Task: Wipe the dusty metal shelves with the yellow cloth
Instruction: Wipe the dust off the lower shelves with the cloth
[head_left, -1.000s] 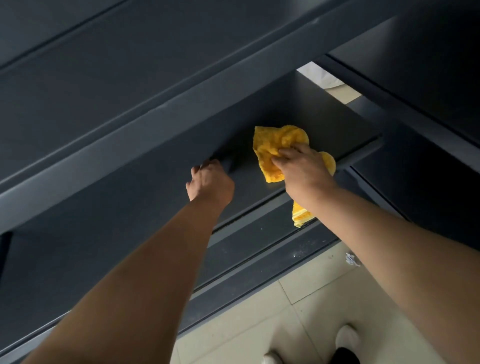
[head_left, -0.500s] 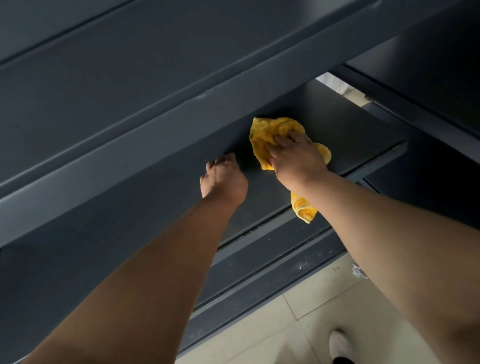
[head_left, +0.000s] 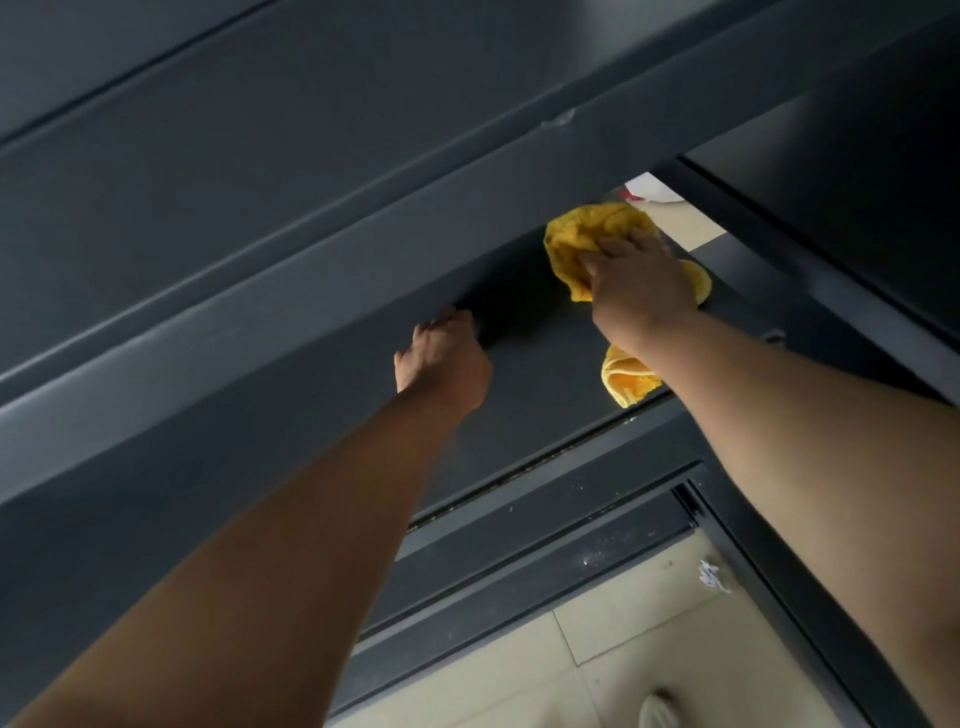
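The right hand (head_left: 640, 283) and the yellow cloth (head_left: 579, 236) under it have slid back across the metal shelf (head_left: 540, 384) since a second ago. The cloth's far fold now lies just short of the shelf's rear edge, where a strip of pale floor shows. The left hand (head_left: 442, 358) has moved the same way and sits left of the cloth, well apart from it.

The right hand's fingers (head_left: 618, 244) lie close together and fairly straight, pressing the bunched cloth flat on the shelf. A loose end of the cloth sticks out nearer than the rest, below the right wrist, close to the shelf's front edge.

The left hand shows only its back. Its fingers are curled up against the front lip of the upper shelf (head_left: 311, 291), which runs above and left of the cloth. Whether they grip that lip cannot be told.

Nearer than the cloth and lower down, a lower shelf rail (head_left: 571, 525) carries pale specks of dust. Below it lies the tiled floor (head_left: 623, 644), with a small white scrap (head_left: 714, 576) and the tip of a pale shoe (head_left: 658, 709).
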